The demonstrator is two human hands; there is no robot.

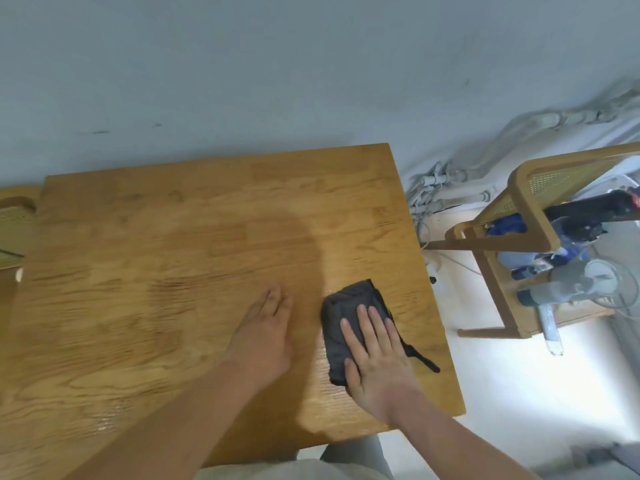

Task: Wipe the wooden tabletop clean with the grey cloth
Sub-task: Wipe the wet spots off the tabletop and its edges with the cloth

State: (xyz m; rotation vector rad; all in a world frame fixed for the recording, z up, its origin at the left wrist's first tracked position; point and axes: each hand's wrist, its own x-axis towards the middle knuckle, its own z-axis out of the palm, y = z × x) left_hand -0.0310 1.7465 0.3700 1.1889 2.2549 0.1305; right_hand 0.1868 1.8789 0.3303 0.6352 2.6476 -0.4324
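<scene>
Here, a person's right hand (375, 358) presses flat on a folded grey cloth (346, 313), fingers straight and together, gripping nothing. The cloth lies on the wooden table (156, 254) close to its right edge, toward the near side, and a thin dark strap (423, 359) trails from it toward that edge. The left hand (266, 334) rests palm down on the bare wood just left of the cloth, fingers extended and apart from the fabric. To the right of the table, a wooden chair (533, 216) with a woven back stands on the pale floor (519, 393). Grey cables (436, 188) run along the foot of the far wall (242, 64).
</scene>
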